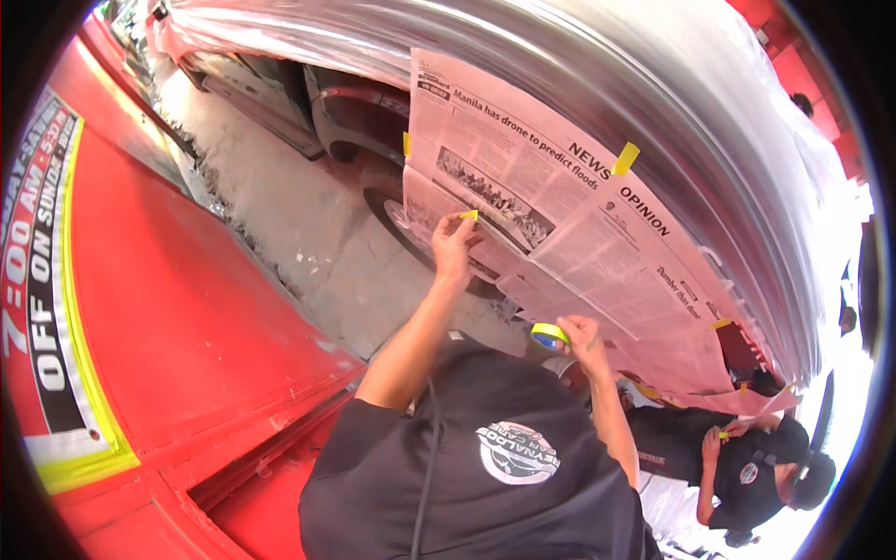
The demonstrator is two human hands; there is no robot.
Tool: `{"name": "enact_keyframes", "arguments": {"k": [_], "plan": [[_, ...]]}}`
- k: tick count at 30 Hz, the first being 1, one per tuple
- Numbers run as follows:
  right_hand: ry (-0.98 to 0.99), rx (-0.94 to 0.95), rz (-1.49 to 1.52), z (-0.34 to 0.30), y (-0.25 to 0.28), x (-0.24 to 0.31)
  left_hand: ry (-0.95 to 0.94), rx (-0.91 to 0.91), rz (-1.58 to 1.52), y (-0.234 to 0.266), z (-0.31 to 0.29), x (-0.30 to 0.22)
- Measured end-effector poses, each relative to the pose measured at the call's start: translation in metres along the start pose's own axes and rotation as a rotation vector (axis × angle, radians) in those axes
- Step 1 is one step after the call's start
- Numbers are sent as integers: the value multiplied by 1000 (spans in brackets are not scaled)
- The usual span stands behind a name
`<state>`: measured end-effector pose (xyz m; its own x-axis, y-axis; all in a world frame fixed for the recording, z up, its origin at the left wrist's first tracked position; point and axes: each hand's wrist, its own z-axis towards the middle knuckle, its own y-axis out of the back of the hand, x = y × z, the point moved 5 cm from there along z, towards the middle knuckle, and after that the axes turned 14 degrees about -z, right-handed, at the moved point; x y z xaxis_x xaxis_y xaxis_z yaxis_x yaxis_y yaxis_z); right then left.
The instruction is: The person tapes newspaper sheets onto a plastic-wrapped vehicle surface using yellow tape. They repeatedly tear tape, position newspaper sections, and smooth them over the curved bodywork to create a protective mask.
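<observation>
A large newspaper sheet (523, 177) hangs over the side of a dark car (359, 112), in front of my hands. My left hand (453, 247) is raised to the lower left part of the sheet, its fingers pinching a short piece of yellow masking tape (469, 216). Whether that piece touches the paper, I cannot tell. Lower and to the right, my right hand (588, 345) grips a roll of yellow masking tape (551, 333) by its edge. One yellow tape strip (625, 159) sits on the sheet's upper edge.
Clear plastic film (597, 75) drapes the car above the newspaper. A wheel (397, 219) shows partly behind the sheet. At lower right a co-worker (761, 471) in dark clothes handles yellow tape by the paper's far end. A red panel (187, 289) with a printed banner stands left.
</observation>
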<state>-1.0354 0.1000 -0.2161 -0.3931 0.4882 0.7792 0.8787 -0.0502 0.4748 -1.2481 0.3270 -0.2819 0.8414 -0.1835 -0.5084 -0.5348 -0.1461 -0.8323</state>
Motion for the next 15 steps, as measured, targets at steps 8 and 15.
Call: {"name": "enact_keyframes", "arguments": {"k": [8, 15], "plan": [[-116, -192, -309, -4, -40, -135, 389, 737, 763, -65, -98, 32], [43, -519, 687, -80, -22, -142, 397, 1373, 1297, -134, -180, 117]]}}
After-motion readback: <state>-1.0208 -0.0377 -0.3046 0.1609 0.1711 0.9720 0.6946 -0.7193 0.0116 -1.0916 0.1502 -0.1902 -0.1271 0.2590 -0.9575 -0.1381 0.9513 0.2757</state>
